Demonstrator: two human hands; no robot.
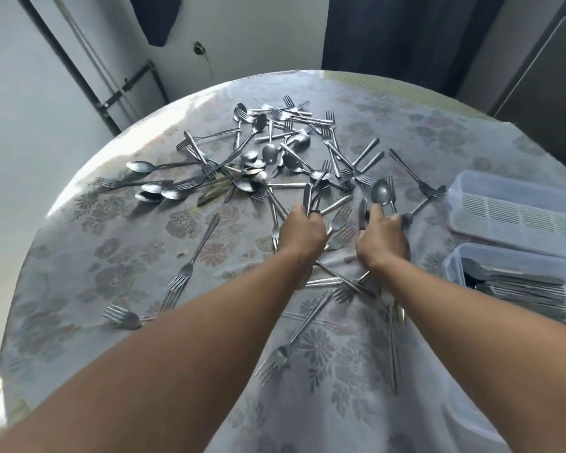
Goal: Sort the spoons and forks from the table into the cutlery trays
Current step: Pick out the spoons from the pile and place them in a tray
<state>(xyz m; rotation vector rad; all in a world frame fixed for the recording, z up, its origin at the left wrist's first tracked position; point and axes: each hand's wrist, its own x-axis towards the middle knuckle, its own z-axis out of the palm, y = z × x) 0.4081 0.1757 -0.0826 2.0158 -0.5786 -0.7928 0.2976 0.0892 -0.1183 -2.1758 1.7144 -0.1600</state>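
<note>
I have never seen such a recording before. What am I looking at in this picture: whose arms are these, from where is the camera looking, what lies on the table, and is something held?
There is no machine here. A person wears one camera on the head, and it looks forward and down, so the two bare arms reach in from the bottom of the picture. The table is round and covered with a flowered cloth. Many metal forks and spoons lie scattered on it, most in a tangled pile. At the right edge stand two pale plastic trays: the far tray looks empty, and the near tray already holds cutlery. The left hand grips a bunch of cutlery in its fingers. The right hand holds some too, with a spoon sticking up above it.
</note>
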